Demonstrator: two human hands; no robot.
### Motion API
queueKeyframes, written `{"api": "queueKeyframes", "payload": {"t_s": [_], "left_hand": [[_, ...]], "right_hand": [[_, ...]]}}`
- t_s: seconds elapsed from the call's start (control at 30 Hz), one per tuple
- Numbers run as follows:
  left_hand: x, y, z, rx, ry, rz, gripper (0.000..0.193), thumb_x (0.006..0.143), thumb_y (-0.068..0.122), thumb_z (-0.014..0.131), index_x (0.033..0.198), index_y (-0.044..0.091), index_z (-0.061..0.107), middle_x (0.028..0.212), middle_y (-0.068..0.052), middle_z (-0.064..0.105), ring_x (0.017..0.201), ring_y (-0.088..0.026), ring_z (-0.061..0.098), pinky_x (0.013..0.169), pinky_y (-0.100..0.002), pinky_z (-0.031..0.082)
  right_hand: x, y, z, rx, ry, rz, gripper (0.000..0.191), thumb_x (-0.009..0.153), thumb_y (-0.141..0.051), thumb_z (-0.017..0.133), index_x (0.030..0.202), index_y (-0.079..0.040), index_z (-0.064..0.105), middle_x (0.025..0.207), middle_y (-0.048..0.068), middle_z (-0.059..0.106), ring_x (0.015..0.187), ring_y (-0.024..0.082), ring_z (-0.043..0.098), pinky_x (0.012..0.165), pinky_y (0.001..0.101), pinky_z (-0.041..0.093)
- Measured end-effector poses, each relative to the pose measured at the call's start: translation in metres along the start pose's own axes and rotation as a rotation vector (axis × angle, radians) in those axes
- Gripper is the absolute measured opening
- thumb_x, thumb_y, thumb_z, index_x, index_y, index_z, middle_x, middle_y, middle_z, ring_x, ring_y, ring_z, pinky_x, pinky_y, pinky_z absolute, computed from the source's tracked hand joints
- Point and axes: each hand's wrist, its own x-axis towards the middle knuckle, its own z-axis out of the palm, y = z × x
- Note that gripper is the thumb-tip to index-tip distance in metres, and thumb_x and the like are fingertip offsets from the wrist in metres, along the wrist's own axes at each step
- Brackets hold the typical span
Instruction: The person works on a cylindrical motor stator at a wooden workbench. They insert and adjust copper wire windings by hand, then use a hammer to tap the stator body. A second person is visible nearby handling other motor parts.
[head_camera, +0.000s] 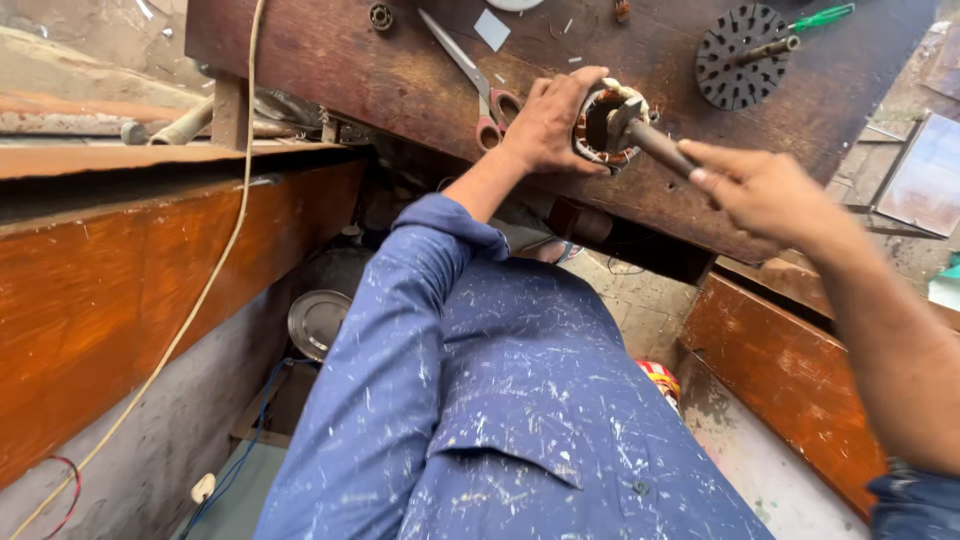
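Far left: an orange-brown wooden panel (110, 300) with a pale cord (215, 260) running down across it; a round metal lid (318, 322) lies on the floor below.

Centre: scissors (470, 75) with red handles lie on the dark wooden workbench (330, 60), handles just beside the left hand (548, 122). The left hand is closed around the rim of a motor stator (610, 125), fingers curled over its top and thumb beneath, holding it on the bench near the front edge. Copper windings show inside the ring.

Right of centre: the right hand (765, 190) grips a dark metal rod (655, 143), fingers wrapped about its near end, index finger laid along it. The rod's far end sits inside the stator's bore. Both hands are clamped on their objects.

Far right: a black slotted disc (735, 65) with a shaft rests on the bench, well apart from the stator, a green-handled tool (822, 17) beside it. Bare bench surface lies between stator and disc.
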Motion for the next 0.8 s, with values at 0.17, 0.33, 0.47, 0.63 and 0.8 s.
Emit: {"api": "queueKeyframes", "payload": {"t_s": [0.17, 0.33, 0.47, 0.63, 0.8], "left_hand": [[-0.004, 0.002, -0.004, -0.010, 0.033, 0.000, 0.131, 0.056, 0.060, 0.103, 0.154, 0.015, 0.028, 0.143, -0.010, 0.052, 0.132, -0.030, 0.053, 0.110, -0.045, 0.035], [-0.003, 0.000, -0.007, -0.055, 0.128, 0.084, 0.130, 0.054, 0.057, 0.103, 0.152, 0.015, 0.030, 0.146, -0.011, 0.051, 0.134, -0.030, 0.051, 0.109, -0.045, 0.034], [-0.002, 0.000, -0.004, -0.050, 0.057, 0.076, 0.128, 0.057, 0.059, 0.103, 0.153, 0.015, 0.031, 0.146, -0.008, 0.052, 0.134, -0.029, 0.051, 0.110, -0.044, 0.035], [-0.003, -0.001, -0.001, -0.053, 0.014, -0.004, 0.125, 0.059, 0.055, 0.103, 0.153, 0.017, 0.031, 0.143, -0.005, 0.054, 0.135, -0.026, 0.053, 0.113, -0.043, 0.035], [-0.004, -0.001, 0.000, -0.058, -0.003, -0.035, 0.125, 0.057, 0.054, 0.103, 0.152, 0.016, 0.031, 0.141, -0.007, 0.054, 0.132, -0.027, 0.052, 0.113, -0.043, 0.034]], "right_hand": [[-0.004, -0.017, -0.011, -0.216, 0.064, -0.189, 0.052, 0.105, -0.042, 0.052, 0.157, -0.043, 0.048, 0.079, 0.015, 0.070, 0.065, 0.024, 0.063, 0.066, 0.0426, 0.056], [-0.010, -0.006, -0.019, -0.142, 0.200, -0.240, 0.054, 0.104, -0.041, 0.052, 0.158, -0.039, 0.050, 0.079, 0.016, 0.072, 0.072, 0.027, 0.070, 0.071, 0.0438, 0.056], [-0.009, 0.009, -0.008, -0.292, 0.162, -0.180, 0.053, 0.105, -0.044, 0.053, 0.157, -0.041, 0.051, 0.078, 0.017, 0.072, 0.067, 0.030, 0.070, 0.070, 0.0453, 0.056], [-0.008, 0.018, 0.023, -0.010, 0.149, -0.253, 0.053, 0.104, -0.035, 0.055, 0.156, -0.038, 0.051, 0.072, 0.012, 0.067, 0.058, 0.021, 0.063, 0.061, 0.0371, 0.054], [0.001, 0.025, 0.064, 0.429, 0.123, -0.256, 0.053, 0.104, -0.029, 0.057, 0.156, -0.033, 0.050, 0.074, 0.002, 0.061, 0.056, 0.009, 0.053, 0.052, 0.0284, 0.048]]}}
